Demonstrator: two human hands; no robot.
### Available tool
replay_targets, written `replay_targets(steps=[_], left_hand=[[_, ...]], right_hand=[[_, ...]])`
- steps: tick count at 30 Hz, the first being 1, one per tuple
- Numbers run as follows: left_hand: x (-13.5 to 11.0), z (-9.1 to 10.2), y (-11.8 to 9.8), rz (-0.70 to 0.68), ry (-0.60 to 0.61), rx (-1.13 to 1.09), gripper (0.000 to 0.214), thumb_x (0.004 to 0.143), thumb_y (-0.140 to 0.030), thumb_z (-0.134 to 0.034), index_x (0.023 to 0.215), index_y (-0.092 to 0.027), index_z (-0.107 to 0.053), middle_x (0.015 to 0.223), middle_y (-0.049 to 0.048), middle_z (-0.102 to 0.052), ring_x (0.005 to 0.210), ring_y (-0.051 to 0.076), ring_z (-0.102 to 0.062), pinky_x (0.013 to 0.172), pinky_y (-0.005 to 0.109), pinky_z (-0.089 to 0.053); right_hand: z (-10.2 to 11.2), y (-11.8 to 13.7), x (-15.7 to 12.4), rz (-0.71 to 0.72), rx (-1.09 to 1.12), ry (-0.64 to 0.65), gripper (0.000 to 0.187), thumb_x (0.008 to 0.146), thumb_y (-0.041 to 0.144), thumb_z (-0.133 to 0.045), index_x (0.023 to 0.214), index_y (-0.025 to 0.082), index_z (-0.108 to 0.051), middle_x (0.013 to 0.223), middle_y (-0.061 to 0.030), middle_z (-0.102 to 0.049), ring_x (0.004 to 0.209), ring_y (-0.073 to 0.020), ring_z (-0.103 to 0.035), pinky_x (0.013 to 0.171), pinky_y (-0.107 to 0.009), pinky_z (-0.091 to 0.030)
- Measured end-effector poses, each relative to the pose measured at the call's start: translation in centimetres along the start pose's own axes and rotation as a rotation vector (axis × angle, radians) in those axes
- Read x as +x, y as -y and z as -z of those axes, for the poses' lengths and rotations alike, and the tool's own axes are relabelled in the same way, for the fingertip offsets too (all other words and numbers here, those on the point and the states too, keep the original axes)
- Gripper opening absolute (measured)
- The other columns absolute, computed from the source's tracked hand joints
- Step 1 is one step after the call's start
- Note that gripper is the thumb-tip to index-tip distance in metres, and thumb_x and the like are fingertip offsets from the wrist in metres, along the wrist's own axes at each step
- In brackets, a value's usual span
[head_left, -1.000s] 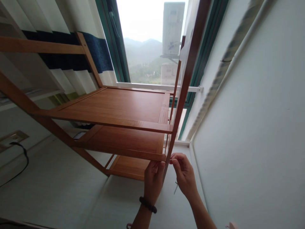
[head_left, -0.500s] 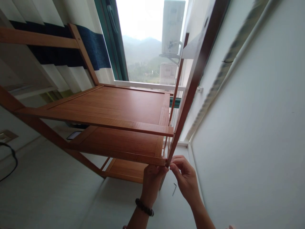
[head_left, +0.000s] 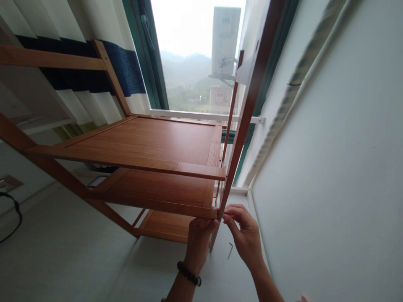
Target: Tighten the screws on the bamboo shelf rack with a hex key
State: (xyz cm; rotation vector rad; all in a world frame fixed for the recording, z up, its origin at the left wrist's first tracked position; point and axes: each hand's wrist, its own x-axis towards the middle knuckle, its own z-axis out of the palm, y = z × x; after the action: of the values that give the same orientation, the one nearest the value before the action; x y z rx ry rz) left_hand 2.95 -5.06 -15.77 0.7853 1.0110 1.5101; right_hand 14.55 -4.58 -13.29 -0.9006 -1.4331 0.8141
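Note:
A brown wooden shelf rack (head_left: 151,142) with three boards stands in front of me by a window. My left hand (head_left: 199,238), with a dark bead bracelet on the wrist, grips the front right corner of the middle board (head_left: 163,191). My right hand (head_left: 244,235) is pinched against the dark upright post (head_left: 242,126) right at that corner; whatever its fingertips hold is too small to make out. A small hex key (head_left: 230,250) lies on the floor below my right hand.
A white wall (head_left: 330,167) runs close along the right. The window (head_left: 192,58) shows air-conditioner units outside. Striped blue and white curtains (head_left: 94,71) hang at left. A black cable (head_left: 12,214) trails on the pale floor (head_left: 78,251) at far left.
The view shifted slightly. My right hand's pinch moved up to the post at the middle board's corner, and my left hand closed on that corner.

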Motion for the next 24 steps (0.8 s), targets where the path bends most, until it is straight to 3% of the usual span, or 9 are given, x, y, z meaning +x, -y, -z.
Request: replay_targets(steps=[3, 12, 17, 24], left_hand=[[0.2, 0.2, 0.5, 0.014, 0.085, -0.114, 0.021, 0.064, -0.022, -0.069, 0.084, -0.018, -0.068, 0.085, 0.0039, -0.070, 0.088, 0.019, -0.062, 0.085, 0.031, -0.045], [0.6, 0.0, -0.9, 0.035, 0.123, -0.083, 0.025, 0.058, -0.021, -0.072, 0.082, -0.015, -0.069, 0.085, 0.0055, -0.071, 0.092, 0.024, -0.061, 0.086, 0.036, -0.045], [0.1, -0.5, -1.6, 0.022, 0.098, -0.100, 0.023, 0.059, -0.020, -0.071, 0.082, -0.016, -0.070, 0.084, 0.0052, -0.071, 0.089, 0.024, -0.062, 0.083, 0.035, -0.047], [0.1, 0.7, -0.9, -0.005, 0.175, -0.076, 0.024, 0.067, -0.022, -0.068, 0.091, -0.018, -0.070, 0.093, 0.0065, -0.070, 0.095, 0.023, -0.061, 0.091, 0.036, -0.044]], right_hand=[[0.2, 0.6, 0.2, 0.049, -0.071, 0.005, 0.006, 0.080, 0.020, -0.057, 0.081, 0.020, -0.063, 0.086, -0.0047, -0.060, 0.080, -0.0170, -0.058, 0.068, -0.029, -0.051], [-0.1, 0.7, -0.5, 0.040, -0.124, -0.084, 0.015, 0.081, 0.022, -0.058, 0.090, 0.024, -0.070, 0.088, -0.0052, -0.066, 0.082, -0.0191, -0.061, 0.072, -0.032, -0.051], [0.0, 0.7, -0.8, 0.072, -0.155, -0.031, 0.022, 0.082, 0.020, -0.055, 0.098, 0.027, -0.068, 0.094, -0.0055, -0.065, 0.086, -0.0199, -0.061, 0.075, -0.034, -0.051], [-0.2, 0.4, -0.9, -0.028, -0.009, -0.057, 0.017, 0.078, 0.020, -0.060, 0.091, 0.024, -0.069, 0.089, -0.0045, -0.065, 0.079, -0.0179, -0.061, 0.062, -0.029, -0.054]])
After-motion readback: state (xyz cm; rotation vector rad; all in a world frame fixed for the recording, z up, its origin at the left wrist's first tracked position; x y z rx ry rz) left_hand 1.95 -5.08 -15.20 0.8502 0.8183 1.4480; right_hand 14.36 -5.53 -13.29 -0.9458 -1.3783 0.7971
